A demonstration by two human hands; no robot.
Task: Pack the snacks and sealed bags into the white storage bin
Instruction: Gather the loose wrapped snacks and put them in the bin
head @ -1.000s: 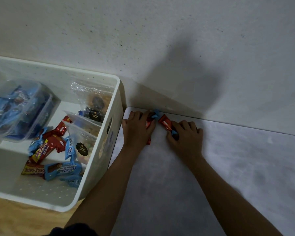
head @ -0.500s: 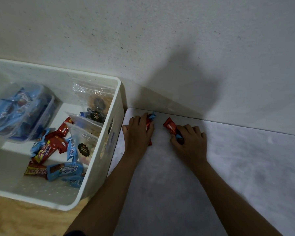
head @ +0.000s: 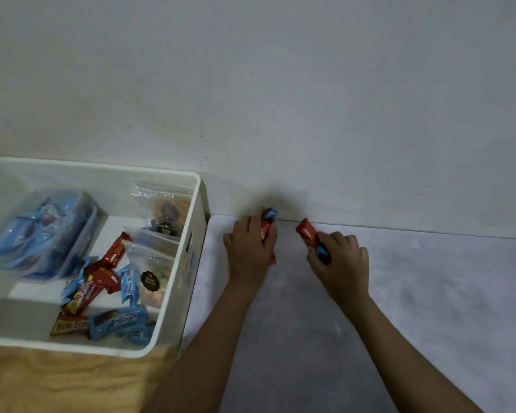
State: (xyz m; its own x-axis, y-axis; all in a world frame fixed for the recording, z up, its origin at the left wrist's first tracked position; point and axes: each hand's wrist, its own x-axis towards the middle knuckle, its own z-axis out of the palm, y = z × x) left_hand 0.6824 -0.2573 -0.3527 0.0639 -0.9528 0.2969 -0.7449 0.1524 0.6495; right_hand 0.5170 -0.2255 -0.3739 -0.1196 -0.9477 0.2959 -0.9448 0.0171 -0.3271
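Mid-frame, my left hand curls its fingers round snacks; my right hand grips a bar, right of the bin.

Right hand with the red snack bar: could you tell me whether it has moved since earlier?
Yes, the right hand has drifted rightward, away from the white plastic storage bin.

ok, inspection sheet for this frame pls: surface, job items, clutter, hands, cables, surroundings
Surface: grey mat, with a wooden top at its left.
Job's things: white storage bin left of the mat, holding loose snack bars, sealed bags and a clear tub of blue packets.
Clutter: nothing seen.
Hands: left hand grips red and blue wrappers; right hand grips a red bar; both are over the mat near the wall.
Cables: nothing seen.
Surroundings: white wall behind.
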